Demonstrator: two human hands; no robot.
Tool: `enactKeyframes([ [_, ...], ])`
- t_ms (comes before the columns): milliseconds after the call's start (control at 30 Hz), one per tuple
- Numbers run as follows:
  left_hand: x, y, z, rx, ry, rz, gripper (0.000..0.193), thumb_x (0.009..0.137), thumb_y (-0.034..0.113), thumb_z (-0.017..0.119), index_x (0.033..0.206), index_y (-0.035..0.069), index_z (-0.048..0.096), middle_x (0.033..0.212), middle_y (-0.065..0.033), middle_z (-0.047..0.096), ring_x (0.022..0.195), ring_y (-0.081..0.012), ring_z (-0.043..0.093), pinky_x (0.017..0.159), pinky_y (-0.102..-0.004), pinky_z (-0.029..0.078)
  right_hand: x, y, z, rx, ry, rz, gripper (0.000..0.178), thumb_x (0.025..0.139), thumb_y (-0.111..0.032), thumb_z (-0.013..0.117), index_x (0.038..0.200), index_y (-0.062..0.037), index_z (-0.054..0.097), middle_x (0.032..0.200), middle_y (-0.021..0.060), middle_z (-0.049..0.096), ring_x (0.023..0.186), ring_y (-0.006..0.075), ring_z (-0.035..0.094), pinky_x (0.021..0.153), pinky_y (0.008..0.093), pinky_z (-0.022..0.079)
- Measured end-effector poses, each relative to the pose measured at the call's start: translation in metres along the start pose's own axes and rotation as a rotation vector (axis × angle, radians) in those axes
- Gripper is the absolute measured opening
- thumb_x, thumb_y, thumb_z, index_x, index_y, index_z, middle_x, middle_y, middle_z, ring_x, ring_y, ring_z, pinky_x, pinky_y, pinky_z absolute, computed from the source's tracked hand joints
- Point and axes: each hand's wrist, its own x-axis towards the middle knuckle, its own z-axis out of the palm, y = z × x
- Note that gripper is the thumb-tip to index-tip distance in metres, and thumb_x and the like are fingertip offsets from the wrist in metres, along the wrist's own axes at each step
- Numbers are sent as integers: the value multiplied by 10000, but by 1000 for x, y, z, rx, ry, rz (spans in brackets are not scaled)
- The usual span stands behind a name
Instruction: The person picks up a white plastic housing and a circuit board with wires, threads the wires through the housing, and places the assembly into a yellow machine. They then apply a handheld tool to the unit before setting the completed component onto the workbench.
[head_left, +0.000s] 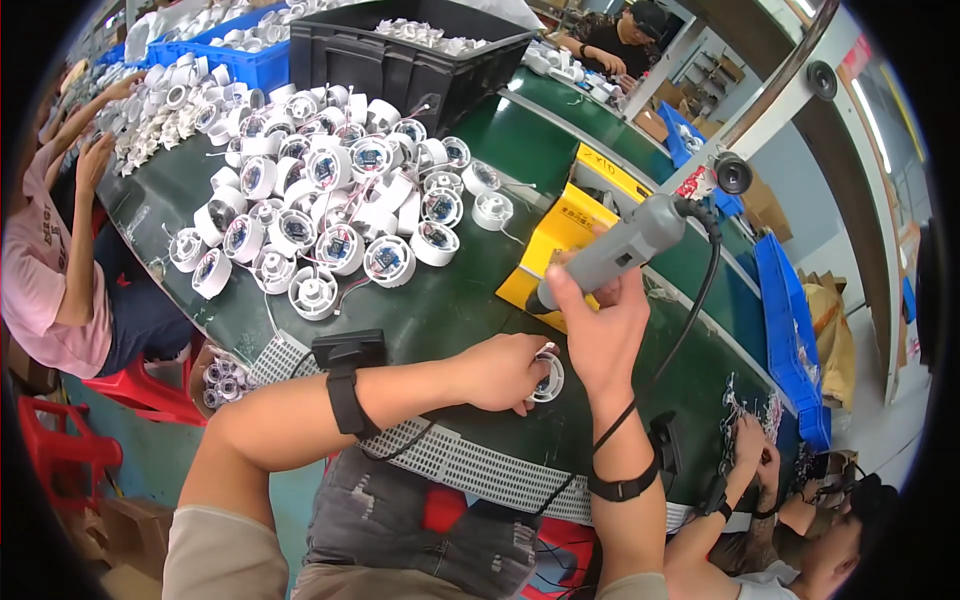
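My left hand (502, 372) is closed on a round white plastic housing (556, 380) at the table's near side. Part of a circuit board shows inside the housing; my fingers cover the rest. My right hand (608, 335) grips a grey electric screwdriver (632, 243), tilted with its dark tip down to the left, above and apart from the housing. A black cable (712, 262) runs from the tool's upper end. Behind the tool stands a yellow cardboard box (545, 245), open at the top.
A heap of similar white housings (340, 185) with boards and wires covers the table's left half. Behind it stand a black crate (400, 65) and a blue bin (240, 55). Perforated white strips (450, 465) line the near edge. Co-workers sit left, right and across.
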Motion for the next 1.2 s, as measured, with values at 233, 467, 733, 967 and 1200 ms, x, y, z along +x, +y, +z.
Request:
enactKeyframes([
  [233, 8, -5, -5, -113, 39, -59, 342, 972, 143, 427, 1248, -44, 506, 1003, -181, 657, 730, -220, 706, 680, -313, 574, 35, -12, 12, 606, 540, -203, 462, 979, -296, 393, 1338, -16, 315, 652, 78, 447, 448, 173, 444, 439, 321, 423],
  [467, 8, -5, -6, -153, 32, -98, 353, 975, 141, 421, 1260, -51, 500, 1010, -183, 654, 733, -222, 706, 682, -311, 575, 49, -1, 12, 515, 562, -119, 409, 979, -272, 408, 1297, -20, 354, 610, 71, 434, 444, 167, 441, 441, 310, 409],
  [733, 10, -5, -7, -159, 39, -106, 346, 974, 131, 415, 1253, -53, 503, 1011, -183, 653, 738, -223, 705, 682, -309, 575, 48, -1, 16, 495, 548, -147, 305, 971, -245, 428, 1165, -13, 385, 591, 73, 445, 440, 169, 451, 435, 303, 406],
  [967, 11, -5, -7, -160, 52, -101, 344, 967, 126, 420, 1251, -47, 505, 1002, -185, 652, 733, -225, 703, 682, -310, 577, 45, -2, 13, 510, 535, -182, 299, 977, -241, 421, 1163, -11, 376, 604, 75, 454, 445, 171, 458, 432, 306, 411],
  [1200, 16, -9, -11, -281, 122, -124, 323, 971, 124, 423, 1229, -47, 514, 991, -166, 636, 736, -232, 693, 675, -301, 583, 35, -1, 9, 527, 443, -171, 290, 982, -227, 416, 1173, -14, 367, 613, 77, 446, 449, 169, 460, 434, 317, 415],
])
